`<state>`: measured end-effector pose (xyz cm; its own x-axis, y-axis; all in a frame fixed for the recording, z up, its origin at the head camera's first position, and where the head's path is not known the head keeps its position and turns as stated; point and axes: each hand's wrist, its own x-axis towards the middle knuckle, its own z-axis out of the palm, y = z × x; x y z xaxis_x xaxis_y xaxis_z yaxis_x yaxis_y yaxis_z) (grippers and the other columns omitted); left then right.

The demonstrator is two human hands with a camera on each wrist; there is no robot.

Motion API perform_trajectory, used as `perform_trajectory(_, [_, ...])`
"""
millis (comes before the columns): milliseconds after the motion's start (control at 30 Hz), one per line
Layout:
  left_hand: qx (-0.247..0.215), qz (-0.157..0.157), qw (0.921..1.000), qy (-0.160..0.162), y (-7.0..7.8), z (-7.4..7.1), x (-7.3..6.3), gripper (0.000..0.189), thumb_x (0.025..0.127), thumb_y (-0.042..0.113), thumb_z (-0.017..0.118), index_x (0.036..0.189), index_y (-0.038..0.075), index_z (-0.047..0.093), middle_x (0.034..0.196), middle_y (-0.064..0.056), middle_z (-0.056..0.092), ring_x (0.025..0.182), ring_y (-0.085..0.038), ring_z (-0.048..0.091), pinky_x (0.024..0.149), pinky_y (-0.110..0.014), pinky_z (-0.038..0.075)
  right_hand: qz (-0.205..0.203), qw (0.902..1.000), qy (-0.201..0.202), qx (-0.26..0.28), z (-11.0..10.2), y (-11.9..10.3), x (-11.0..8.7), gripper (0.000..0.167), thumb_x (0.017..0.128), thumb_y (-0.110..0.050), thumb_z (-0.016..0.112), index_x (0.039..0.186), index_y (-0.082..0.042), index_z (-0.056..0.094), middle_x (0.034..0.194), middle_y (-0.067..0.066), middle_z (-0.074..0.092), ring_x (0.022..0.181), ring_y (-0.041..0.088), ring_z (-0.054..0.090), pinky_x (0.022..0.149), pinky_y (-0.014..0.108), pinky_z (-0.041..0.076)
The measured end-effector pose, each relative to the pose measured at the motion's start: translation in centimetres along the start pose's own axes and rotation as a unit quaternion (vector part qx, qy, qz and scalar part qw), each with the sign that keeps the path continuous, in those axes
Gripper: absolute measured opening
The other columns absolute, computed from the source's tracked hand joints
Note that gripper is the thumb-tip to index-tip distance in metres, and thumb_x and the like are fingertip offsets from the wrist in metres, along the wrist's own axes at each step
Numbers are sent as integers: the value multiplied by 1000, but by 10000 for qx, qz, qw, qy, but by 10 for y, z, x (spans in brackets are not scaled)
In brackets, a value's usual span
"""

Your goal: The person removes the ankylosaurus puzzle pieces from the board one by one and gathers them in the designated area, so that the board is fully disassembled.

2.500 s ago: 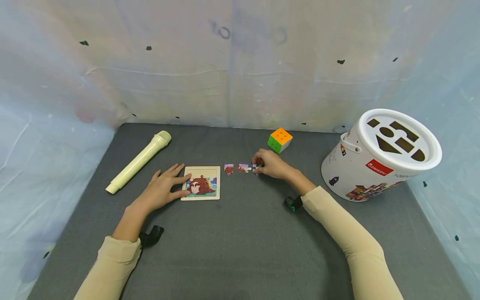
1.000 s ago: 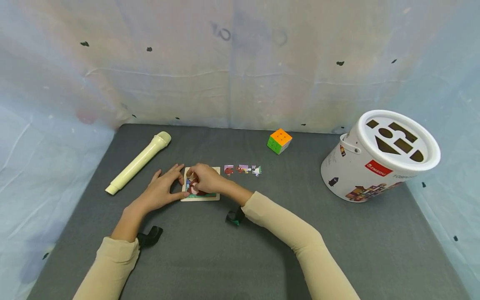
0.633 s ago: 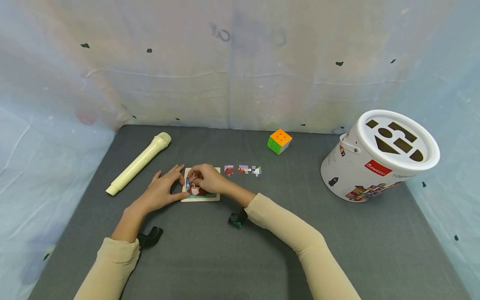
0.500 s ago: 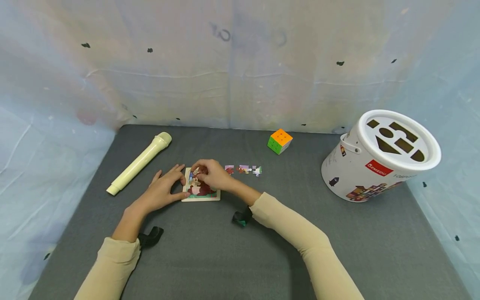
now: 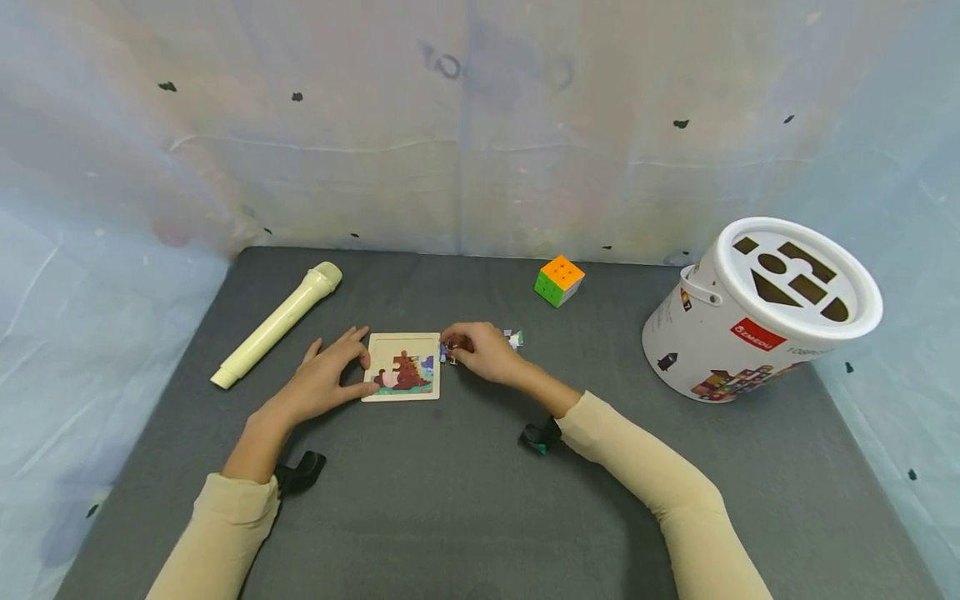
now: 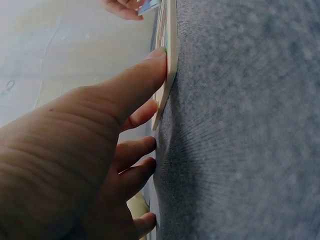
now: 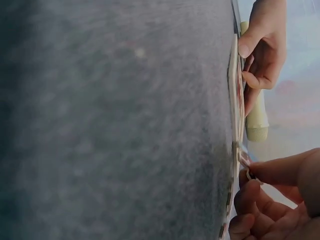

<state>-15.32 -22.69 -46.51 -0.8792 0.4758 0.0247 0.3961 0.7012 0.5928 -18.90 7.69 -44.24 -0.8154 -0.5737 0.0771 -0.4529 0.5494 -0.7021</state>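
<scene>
Your left hand (image 5: 330, 375) lies at the left side of the puzzle board (image 5: 393, 344), fingers spread and loosely bent, thumb resting on the board's near-left corner. Its index fingertip is at the left edge, touching or just beside it; the remaining fingers reach past that edge to the grey cloth (image 5: 480, 500). You grip nothing fully with this hand; the thumb simply sits on the wooden rim.

Your right hand (image 5: 483, 350) is at the board's right edge, thumb and fingers closed in a pinch on a small puzzle piece (image 6: 148, 6). That piece is tilted up off the cloth, right by the board's rim; whether it touches the rim you cannot tell. The other fingers of this hand curl in beneath the palm.

Inside the board, the fitted picture of a red-brown dinosaur (image 5: 408, 373) fills the near and right parts, while pale wood shows along the far side and the far-left part. Farther right of the board, just past your right knuckles, a loose piece (image 5: 514, 338) lies flat on the cloth.

Left of the board and beyond it, a pale yellow tube (image 5: 277, 325) with a wider head lies slantwise. Beyond the board to the right sits an orange-and-green cube (image 5: 559, 281), and well to the board's right is a white bucket (image 5: 697, 350), its lid cut with shaped holes.
</scene>
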Motion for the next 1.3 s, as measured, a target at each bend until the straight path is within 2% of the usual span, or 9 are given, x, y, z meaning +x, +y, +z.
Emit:
perform_trajectory(333, [-5, 30, 10000, 14, -2, 1, 0, 33, 85, 34, 81, 94, 17, 54, 158, -23, 31, 148, -42, 19, 107, -76, 3, -351, 9965, -311, -693, -3, 4, -8, 25, 90, -7, 74, 115, -5, 70, 91, 4, 69, 76, 13, 61, 67, 27, 49])
perform_trajectory(567, [-1, 9, 10000, 29, -1, -1, 0, 32, 85, 33, 81, 93, 17, 54, 158, -22, 31, 148, -42, 20, 107, -76, 3, -681, 9877, -129, -1404, -1, 5, -11, 29, 88, -13, 79, 115, -8, 73, 97, 5, 59, 82, 17, 54, 69, 30, 46])
perform_trajectory(733, [23, -19, 10000, -6, 0, -1, 0, 32, 85, 32, 81, 94, 17, 54, 159, -22, 30, 149, -41, 19, 108, -76, 2, -533, 9864, -108, -1552, -1, 3, -11, 27, 87, -15, 79, 113, -10, 72, 97, 4, 61, 86, 17, 56, 71, 31, 48])
perform_trajectory(967, [50, -53, 10000, -42, -1, 0, 0, 32, 85, 29, 82, 93, 16, 54, 159, -21, 30, 149, -41, 18, 108, -75, 3, -602, 9835, -52, -1704, 0, 2, -11, 19, 85, -16, 81, 102, -11, 74, 92, 1, 63, 84, 18, 56, 68, 30, 48])
perform_trajectory(1300, [58, -34, 10000, -19, 0, -1, 0, 31, 85, 30, 81, 93, 16, 54, 159, -21, 30, 149, -41, 19, 108, -75, 4, -421, 9850, -195, -1660, -1, 2, -11, 23, 86, -17, 81, 107, -10, 77, 98, 4, 64, 87, 19, 59, 70, 33, 50])
